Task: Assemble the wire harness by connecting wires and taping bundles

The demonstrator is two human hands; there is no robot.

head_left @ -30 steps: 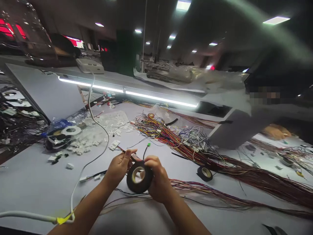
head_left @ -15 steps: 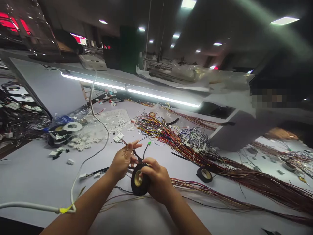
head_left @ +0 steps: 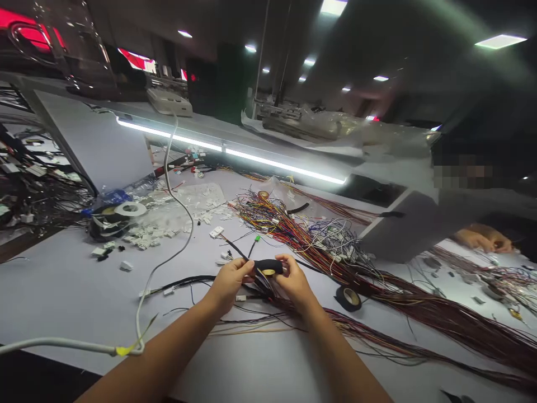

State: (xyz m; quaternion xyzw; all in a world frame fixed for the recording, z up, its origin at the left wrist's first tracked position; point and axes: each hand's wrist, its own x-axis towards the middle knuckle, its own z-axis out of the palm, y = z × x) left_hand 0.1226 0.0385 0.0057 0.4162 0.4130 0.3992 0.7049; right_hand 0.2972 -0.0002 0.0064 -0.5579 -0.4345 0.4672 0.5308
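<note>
My left hand [head_left: 230, 281] is closed on a wire bundle [head_left: 235, 247] wrapped in black, which runs up to a white connector [head_left: 217, 232]. Fingers of my right hand [head_left: 295, 281] grip a roll of black tape [head_left: 269, 265], turned so its rim faces me and part of its yellowish core shows. The roll sits right against the bundle beside my left thumb. A short black lead with a green connector [head_left: 257, 239] points away just beyond. Loose wires [head_left: 289, 311] spread from below my hands toward the right.
A thick bundle of coloured wires [head_left: 361, 274] crosses the table to the right. A second black tape roll [head_left: 348, 299] lies near it. White connectors [head_left: 146, 238] and bagged rolls are at left, behind a white cable [head_left: 191, 224]. Another person's hand [head_left: 484, 239] is at far right.
Both hands have shifted right, and the tape roll has turned from showing its open side to lying nearly edge-on. The white connector on the bundle has moved right and slightly up.
</note>
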